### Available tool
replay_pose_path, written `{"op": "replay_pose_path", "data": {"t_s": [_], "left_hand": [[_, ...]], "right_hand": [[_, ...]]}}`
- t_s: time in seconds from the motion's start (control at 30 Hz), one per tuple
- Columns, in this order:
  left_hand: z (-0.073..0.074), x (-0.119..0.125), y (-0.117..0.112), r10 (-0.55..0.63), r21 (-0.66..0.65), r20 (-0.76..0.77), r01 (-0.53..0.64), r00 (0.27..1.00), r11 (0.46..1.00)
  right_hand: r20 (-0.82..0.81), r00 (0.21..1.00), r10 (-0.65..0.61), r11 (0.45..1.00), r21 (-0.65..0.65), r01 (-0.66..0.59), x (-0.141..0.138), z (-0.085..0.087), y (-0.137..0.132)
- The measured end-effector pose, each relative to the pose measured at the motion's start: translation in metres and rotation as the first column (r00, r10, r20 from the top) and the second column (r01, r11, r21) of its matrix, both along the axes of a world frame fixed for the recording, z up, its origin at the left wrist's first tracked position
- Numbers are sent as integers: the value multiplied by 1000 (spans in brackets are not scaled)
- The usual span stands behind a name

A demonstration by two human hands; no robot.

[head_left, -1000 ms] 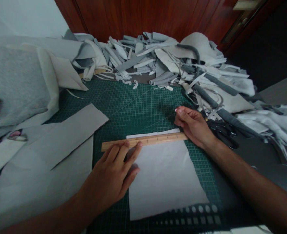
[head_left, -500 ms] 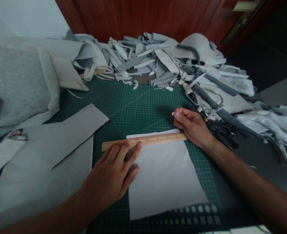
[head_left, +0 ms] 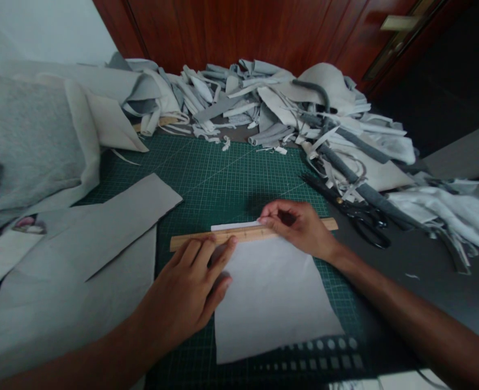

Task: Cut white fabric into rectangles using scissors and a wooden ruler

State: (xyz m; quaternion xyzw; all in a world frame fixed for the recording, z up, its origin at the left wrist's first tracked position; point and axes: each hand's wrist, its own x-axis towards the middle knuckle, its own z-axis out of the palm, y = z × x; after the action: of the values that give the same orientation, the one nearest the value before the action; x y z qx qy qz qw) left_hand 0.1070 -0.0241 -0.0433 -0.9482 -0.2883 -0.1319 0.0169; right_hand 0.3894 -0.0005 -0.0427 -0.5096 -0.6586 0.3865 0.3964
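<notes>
A whitish sheet of material (head_left: 272, 295) lies flat on the green gridded cutting mat (head_left: 223, 181). Across its far edge rests a wooden ruler (head_left: 250, 234), leaving a narrow strip of the sheet beyond it. My left hand (head_left: 185, 284) presses the ruler's left half with outstretched, spread fingers. At the strip just past the ruler, the thumb and fingers of my right hand (head_left: 298, 227) are pinched together. Whatever small thing may be in that pinch is too small to make out. The right hand covers part of the ruler, whose right end shows behind it.
Black-handled scissors (head_left: 363, 219) lie to the right. A heap of grey and white scraps (head_left: 239, 103) runs along the back and right. Larger pale pieces (head_left: 134, 216) and a folded fuzzy grey bundle (head_left: 36, 141) lie at left. Behind stands a wooden door (head_left: 239, 32).
My right hand has moved left and down, from above the ruler's right end to the strip at the sheet's far edge. The left hand and ruler have stayed put.
</notes>
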Motion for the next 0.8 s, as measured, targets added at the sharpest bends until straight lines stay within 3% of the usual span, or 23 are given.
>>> {"op": "replay_pose_path", "data": {"t_s": [0.13,0.33,0.63,0.8], "left_hand": [[3,2,0,8,-17,-11,-9,1000,1000],[5,4,-3,30,-60,-22,-31,999,998],[1,4,-6,46,-49,-34,-48,998,998],[2,5,-6,50,-58,-45,-52,998,997]], "right_hand": [[127,985,120,986,104,-133,-33,1,8],[191,964,185,971,116,-209,-66,-3,30],[307,936,173,975,82,-207,-76,0,29],[367,904,218,974,-19,-227,-78,10,33]]}}
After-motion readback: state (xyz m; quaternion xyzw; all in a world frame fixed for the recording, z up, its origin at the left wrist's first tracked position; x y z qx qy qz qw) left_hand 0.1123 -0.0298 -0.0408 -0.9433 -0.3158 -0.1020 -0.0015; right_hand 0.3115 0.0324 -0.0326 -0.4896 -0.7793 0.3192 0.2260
